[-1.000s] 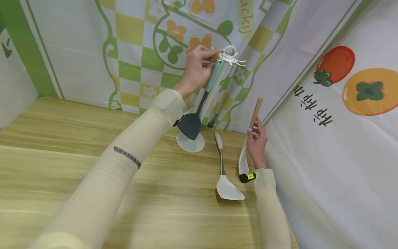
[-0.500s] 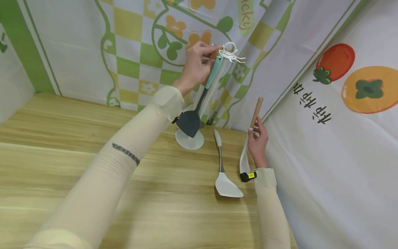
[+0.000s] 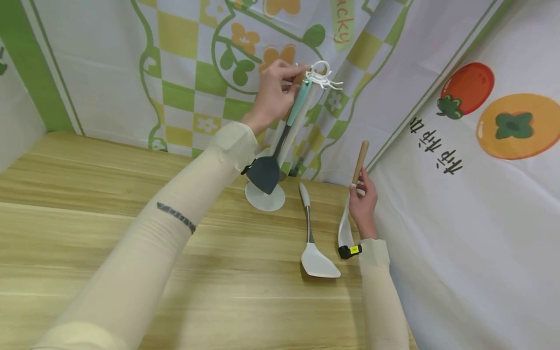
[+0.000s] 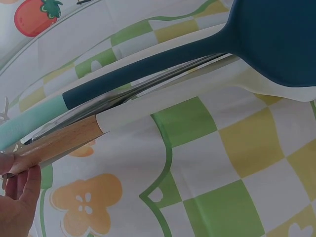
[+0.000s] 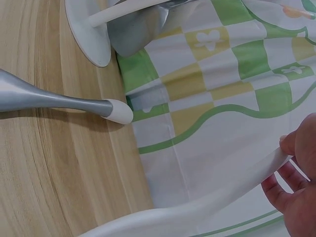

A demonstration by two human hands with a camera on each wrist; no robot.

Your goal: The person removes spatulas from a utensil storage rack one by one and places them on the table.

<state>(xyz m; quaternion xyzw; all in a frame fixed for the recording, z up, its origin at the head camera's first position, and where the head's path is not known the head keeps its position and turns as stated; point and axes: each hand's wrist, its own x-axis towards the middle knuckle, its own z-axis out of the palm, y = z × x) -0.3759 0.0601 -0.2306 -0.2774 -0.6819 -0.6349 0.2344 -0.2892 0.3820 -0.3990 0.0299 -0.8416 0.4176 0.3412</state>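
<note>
fingers [image 3: 286,73] of my left hand [image 3: 273,95] are pinching a wooden handle [image 4: 54,143] up at the rack hooks [image 3: 323,80]; my right hand [image 3: 362,201] is gripping the white ladle [image 3: 344,228] off the counter [image 3: 87,194]. i'm risking nudging the rack, and the hanging dark spatula [image 3: 264,172] may slip off.

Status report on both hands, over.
Left hand pinching wood-handled utensil at rack hooks. Right hand gripping white spoon. White spatula lying on table.

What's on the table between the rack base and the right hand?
In the head view, a white spatula lies on the wood table between the rack base and the right hand, handle pointing toward the backdrop.
</note>
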